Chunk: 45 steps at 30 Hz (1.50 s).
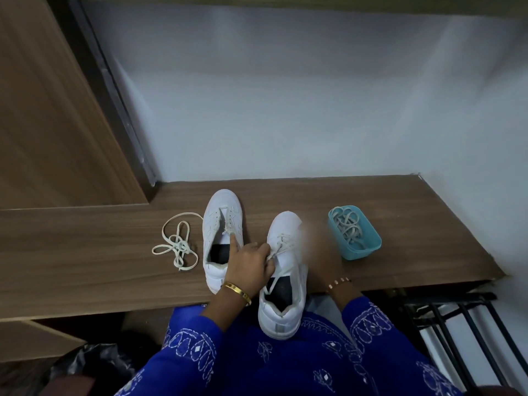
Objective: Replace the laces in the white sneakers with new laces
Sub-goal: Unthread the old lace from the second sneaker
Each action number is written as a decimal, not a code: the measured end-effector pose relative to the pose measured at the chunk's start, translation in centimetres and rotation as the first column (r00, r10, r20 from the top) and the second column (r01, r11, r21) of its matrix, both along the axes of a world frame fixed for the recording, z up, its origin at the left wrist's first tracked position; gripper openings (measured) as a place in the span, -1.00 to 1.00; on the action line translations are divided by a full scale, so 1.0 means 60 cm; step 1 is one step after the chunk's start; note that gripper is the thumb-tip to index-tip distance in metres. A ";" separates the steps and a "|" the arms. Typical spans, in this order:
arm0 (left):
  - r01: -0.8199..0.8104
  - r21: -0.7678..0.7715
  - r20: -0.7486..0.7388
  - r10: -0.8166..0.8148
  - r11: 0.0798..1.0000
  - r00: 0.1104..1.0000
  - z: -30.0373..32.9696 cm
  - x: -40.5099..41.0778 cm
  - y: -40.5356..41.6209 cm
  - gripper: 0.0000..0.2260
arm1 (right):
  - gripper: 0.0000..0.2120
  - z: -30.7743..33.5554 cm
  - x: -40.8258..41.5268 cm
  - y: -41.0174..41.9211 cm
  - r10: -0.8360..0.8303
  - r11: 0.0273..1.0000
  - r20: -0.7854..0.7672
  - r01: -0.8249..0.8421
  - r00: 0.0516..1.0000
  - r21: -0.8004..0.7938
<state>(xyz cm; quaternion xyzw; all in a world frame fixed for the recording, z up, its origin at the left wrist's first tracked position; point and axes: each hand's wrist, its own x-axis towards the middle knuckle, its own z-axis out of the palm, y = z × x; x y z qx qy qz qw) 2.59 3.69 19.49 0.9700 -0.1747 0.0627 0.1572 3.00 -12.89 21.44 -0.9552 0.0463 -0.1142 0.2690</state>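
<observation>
- Loose lace [175, 243] lies tangled on the shelf [85, 252], left of the shoes.
- Left shoe [222, 224]: toe pointing away, heel toward the person.
- Left hand [249, 262] pinches the right shoe's [285, 270] lace; heel overhangs the edge.
- Right hand [320, 247] is blurred; grip cannot be told.
- Teal tub [368, 247] holds laces.

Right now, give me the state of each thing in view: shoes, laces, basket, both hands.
Left sneaker: on the shelf, mostly unlaced.
Right sneaker: heel over the shelf edge, still laced.
Loose lace: tangled on the shelf, beside the left sneaker.
Teal basket: upright, holding laces.
Left hand: pinches the right sneaker's lace.
Right hand: motion-blurred, grip unclear.
</observation>
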 end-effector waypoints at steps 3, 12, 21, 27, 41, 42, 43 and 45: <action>0.026 -0.054 0.103 -0.020 0.998 0.995 -0.007 -0.004 -0.002 -0.81 | -0.75 0.004 -0.005 0.018 0.284 0.878 0.044 -0.241 0.958 -0.414; 0.029 -0.102 0.234 -0.004 0.994 0.972 -0.026 -0.006 -0.002 -0.78 | -0.77 -0.009 -0.014 0.037 0.269 0.772 0.072 -0.170 0.961 -0.612; -0.021 0.057 0.081 0.017 0.998 0.997 -0.004 -0.012 -0.005 -0.64 | -0.81 0.025 0.017 -0.009 -0.301 0.843 0.034 0.249 0.953 0.477; -0.031 0.131 -0.112 0.045 0.991 0.993 0.015 -0.011 -0.007 -0.69 | -0.95 0.022 0.009 -0.010 -0.168 0.978 0.115 0.151 0.979 0.144; -0.077 0.113 -0.186 0.097 0.991 0.978 0.005 -0.006 -0.005 -0.43 | -0.72 0.027 0.006 0.019 0.275 0.765 0.027 -0.202 0.961 -0.612; -0.076 0.112 -0.184 0.096 0.991 0.978 0.006 -0.006 -0.006 -0.44 | -0.73 0.033 0.008 0.010 0.253 0.798 0.025 -0.194 0.967 -0.571; -0.075 0.113 -0.182 0.095 0.991 0.979 0.006 -0.006 -0.006 -0.44 | -0.77 0.037 0.010 -0.001 0.243 0.827 0.012 -0.201 0.970 -0.524; -0.079 0.114 -0.184 0.099 0.990 0.978 0.006 -0.007 -0.005 -0.44 | -0.87 0.045 0.009 -0.013 0.245 0.877 -0.050 -0.244 0.968 -0.414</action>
